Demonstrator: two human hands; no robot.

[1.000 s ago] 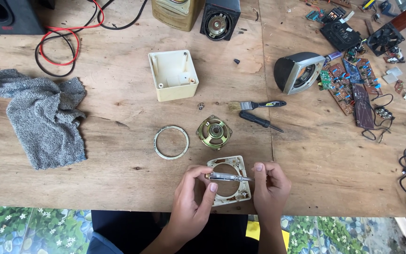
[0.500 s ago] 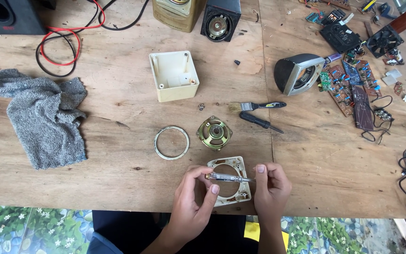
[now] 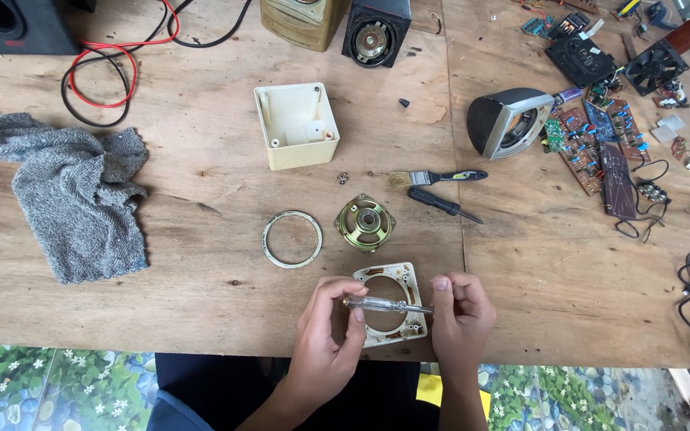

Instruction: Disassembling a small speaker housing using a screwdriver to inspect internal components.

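- Nothing on the bench has shifted against the earlier frames; both hands sit at the same spot at the near edge of the wooden table [image 3: 201, 263], holding the same tool the same way
- Left hand [image 3: 325, 335]: fingers curled narrow, thumb and forefinger pinched on the handle end of a thin clear-handled screwdriver [image 3: 385, 304]; other fingers folded under
- Right hand [image 3: 461, 315]: fingers closed narrow round the screwdriver's other end; exact contact under the fingertips cannot be told
- Screwdriver lies roughly level, spanning from hand to hand, directly above the square cream frame [image 3: 389, 307] with a round opening; whether it touches the frame cannot be told
- Frame rests flat on the table between the hands, its lower corners partly covered by them
- Just beyond the frame: a brass-coloured speaker driver [image 3: 365, 223]; to its left, apart, a thin metal ring [image 3: 291, 239]
- Farther back: an open cream box [image 3: 296, 125]; a small brush [image 3: 437, 176] and a black screwdriver [image 3: 443, 205] lie right of the driver
- Grey cloth [image 3: 73, 191] far left; circuit boards [image 3: 592, 148] far right
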